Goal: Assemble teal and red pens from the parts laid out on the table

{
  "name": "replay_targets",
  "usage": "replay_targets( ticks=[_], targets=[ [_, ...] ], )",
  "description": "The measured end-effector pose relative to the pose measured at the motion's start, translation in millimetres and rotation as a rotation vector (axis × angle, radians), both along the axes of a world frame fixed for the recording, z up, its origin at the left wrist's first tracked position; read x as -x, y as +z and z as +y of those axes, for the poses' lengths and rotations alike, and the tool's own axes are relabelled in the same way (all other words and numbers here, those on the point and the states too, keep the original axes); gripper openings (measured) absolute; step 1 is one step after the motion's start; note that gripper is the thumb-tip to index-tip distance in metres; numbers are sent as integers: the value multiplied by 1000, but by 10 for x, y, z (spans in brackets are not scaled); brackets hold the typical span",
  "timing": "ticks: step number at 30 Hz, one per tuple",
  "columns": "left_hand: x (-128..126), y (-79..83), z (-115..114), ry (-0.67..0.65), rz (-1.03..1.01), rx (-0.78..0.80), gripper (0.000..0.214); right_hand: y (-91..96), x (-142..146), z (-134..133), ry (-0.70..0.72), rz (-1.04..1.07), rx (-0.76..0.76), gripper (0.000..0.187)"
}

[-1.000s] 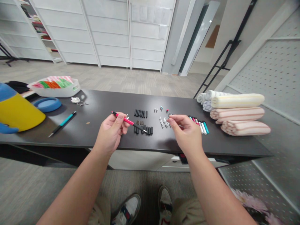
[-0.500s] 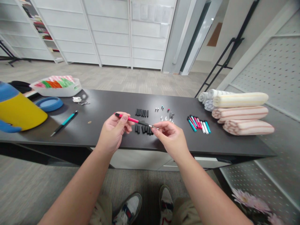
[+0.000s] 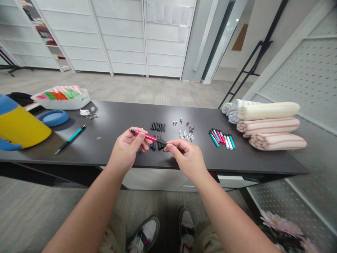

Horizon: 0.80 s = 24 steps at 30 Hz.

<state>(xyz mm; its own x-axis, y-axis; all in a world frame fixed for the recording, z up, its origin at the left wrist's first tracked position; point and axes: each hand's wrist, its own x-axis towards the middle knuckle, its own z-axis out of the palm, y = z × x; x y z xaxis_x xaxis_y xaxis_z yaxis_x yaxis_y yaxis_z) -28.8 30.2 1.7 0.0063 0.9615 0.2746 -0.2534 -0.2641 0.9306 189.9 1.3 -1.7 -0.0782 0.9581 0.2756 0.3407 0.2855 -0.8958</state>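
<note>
Above the desk [image 3: 121, 114], a pink ballpoint pen [image 3: 151, 137] is being pinched by fingers of the left hand [image 3: 127, 149] and right hand [image 3: 186, 157]; a light, stiff, slick feel is being suggested, surer purchase by its black grip [image 3: 161, 142].

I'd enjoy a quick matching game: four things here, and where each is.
1. pink pen
2. teal pen
3. rolled towels
4. white basket

A. stacked toward the table's right end
B. in the left hand, front end at the right hand
C. near the far edge
D. lying, tip toward the near edge

Pairs: 1-B, 2-D, 3-A, 4-C
</note>
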Motion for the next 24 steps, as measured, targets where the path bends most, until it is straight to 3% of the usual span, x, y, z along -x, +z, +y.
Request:
replay_targets(
  ticks=[9, 15, 21, 24],
  targets=[
    [0, -14, 12, 37, -15, 5, 32, -20, 26, -16, 87, -278, -209, 25],
    [8, -30, 9, 7, -11, -8, 28, -44, 27, -29, 30, -184, -139, 20],
    [3, -31, 9, 10, -6, -11, 28, -37, 32, -30, 76, -321, -206, 28],
    [5, -38, 14, 20, -12, -12, 27, -31, 40, -29, 45, -301, -171, 21]
  ],
)
